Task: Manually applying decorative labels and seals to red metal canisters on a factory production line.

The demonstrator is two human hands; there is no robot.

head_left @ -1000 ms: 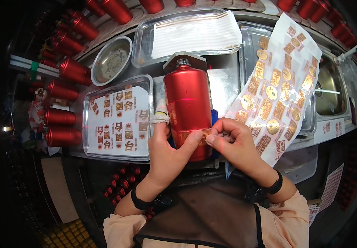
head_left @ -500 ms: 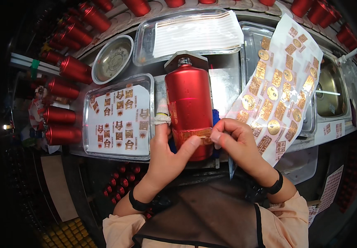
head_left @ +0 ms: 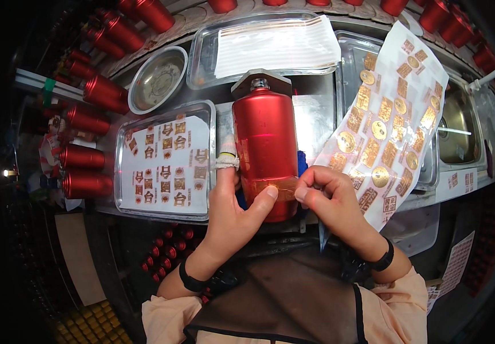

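A glossy red bottle (head_left: 264,123) with a bare neck lies in front of me, its neck pointing away and its base toward me. Around its lower part runs a gold decal strip (head_left: 284,184). My left hand (head_left: 233,200) is wrapped along the bottle's left side, its thumb pressing on the strip; white tape covers one finger. At the strip's right end, my right hand (head_left: 330,198) is closed in a pinch at the edge. Blue cloth (head_left: 302,163) shows beside the bottle, and a grey angled support (head_left: 282,83) stands behind its neck.
To the left, a metal tray (head_left: 212,166) holds a sheet of gold decals (head_left: 164,192). Beyond it stand a metal bowl (head_left: 158,80) and a tray with white paper (head_left: 276,49). A large decal sheet (head_left: 376,155) lies right, before a sink (head_left: 459,132). Red bottles (head_left: 87,155) line the left and back.
The bottle and both hands sit almost where they were. My left thumb stays on the strip, while the right fingers have shifted slightly right and down along its end.
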